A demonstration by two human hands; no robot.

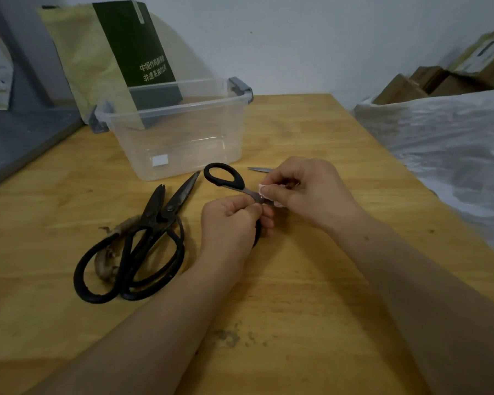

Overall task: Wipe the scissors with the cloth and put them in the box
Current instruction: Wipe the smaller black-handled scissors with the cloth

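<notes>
Your left hand (231,220) is gripping the scissors (248,191) steady so your right hand (305,186) is pinching the cloth (278,204) round the blade.

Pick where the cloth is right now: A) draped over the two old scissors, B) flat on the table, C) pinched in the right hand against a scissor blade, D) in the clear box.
C: the right hand pinches the cloth on a blade of the scissors, while the left hand grips their lower handle.
</notes>
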